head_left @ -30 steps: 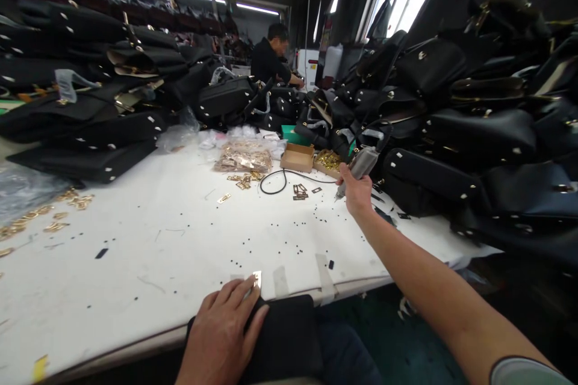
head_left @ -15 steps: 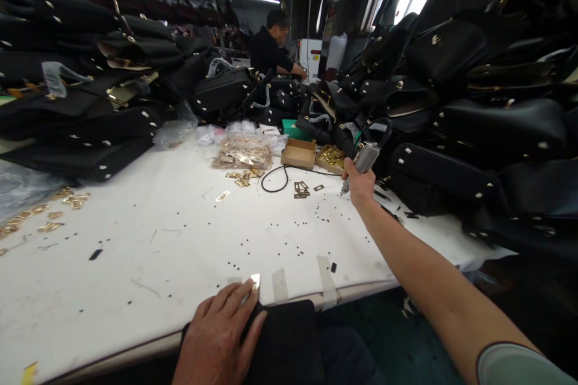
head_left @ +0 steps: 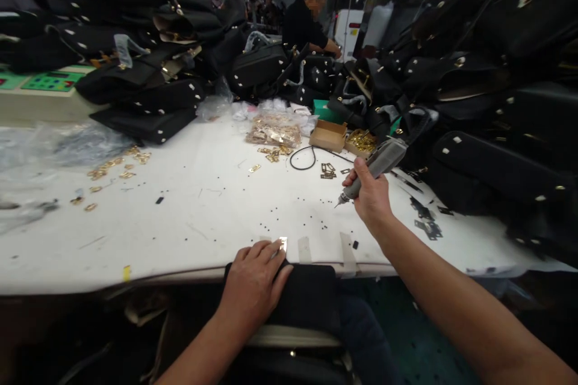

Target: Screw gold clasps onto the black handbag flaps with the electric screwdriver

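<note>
My left hand (head_left: pixel 255 280) lies over the edge of a black bag (head_left: pixel 311 295) at the table's front edge. Its fingers are pressed together on the bag and a small shiny gold metal plate (head_left: pixel 283 244); the thumb rests on the black material. Much of the plate is under the fingertips. My right hand (head_left: pixel 372 195) grips a grey electric screwdriver (head_left: pixel 387 156), its thin bit pointing down and left above the white table (head_left: pixel 235 216). The bit is apart from the plate and the bag.
Gold fittings (head_left: pixel 271 153) lie near a plastic bag of parts (head_left: pixel 273 131). Behind are a cardboard box (head_left: pixel 329 135) and a tray of gold pieces (head_left: pixel 362 141). Dark plates (head_left: pixel 329 170) and tiny black bits are scattered about. Black bags pile around; a person (head_left: pixel 304 24) works beyond.
My right hand has brought the screwdriver nearer to me and to the left hand. The left hand stays on the bag and plate. The view has turned left and down.
</note>
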Motion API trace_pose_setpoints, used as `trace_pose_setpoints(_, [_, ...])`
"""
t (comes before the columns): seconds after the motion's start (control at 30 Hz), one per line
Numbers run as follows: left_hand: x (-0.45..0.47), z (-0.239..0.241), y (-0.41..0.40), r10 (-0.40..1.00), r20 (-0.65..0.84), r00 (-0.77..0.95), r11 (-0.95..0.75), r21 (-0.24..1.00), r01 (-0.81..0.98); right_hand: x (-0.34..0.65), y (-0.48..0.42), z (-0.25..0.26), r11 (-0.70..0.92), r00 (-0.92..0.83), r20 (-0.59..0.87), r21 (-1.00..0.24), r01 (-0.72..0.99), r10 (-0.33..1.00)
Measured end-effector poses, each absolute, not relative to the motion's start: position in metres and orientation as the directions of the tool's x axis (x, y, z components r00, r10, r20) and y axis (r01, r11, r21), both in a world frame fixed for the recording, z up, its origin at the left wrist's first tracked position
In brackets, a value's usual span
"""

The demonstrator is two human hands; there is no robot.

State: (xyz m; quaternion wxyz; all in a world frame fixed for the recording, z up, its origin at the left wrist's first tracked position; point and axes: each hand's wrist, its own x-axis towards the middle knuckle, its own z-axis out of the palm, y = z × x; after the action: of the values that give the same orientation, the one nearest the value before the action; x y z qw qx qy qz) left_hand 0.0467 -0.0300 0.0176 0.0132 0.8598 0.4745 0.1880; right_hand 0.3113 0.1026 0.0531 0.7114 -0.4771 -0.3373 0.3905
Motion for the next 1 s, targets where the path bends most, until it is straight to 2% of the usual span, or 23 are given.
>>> trace_pose_setpoints(0.13, [0.047,0.02,-0.034,0.847,0.256,0.466,-0.523,0.237,0.819,0.25,0.057,0.055,0.126,0.3,0.004,-0.912,-0.39,0.954])
trace_pose_setpoints(0.27, [0.047,0.02,-0.036,0.857,0.219,0.467,-0.512,0.255,0.82,0.214,0.034,0.054,0.056,0.21,-0.041,-0.898,-0.437,0.977])
trace_pose_setpoints(0.7, [0.046,0.021,-0.037,0.863,0.203,0.462,-0.501,0.238,0.832,0.19,0.019,0.056,-0.009,0.151,-0.068,-0.933,-0.36,0.986])
trace_pose_setpoints(1.0, [0.046,0.017,-0.036,0.862,0.197,0.468,-0.505,0.242,0.828,0.189,0.019,0.06,-0.027,0.143,-0.092,-0.916,-0.401,0.985])
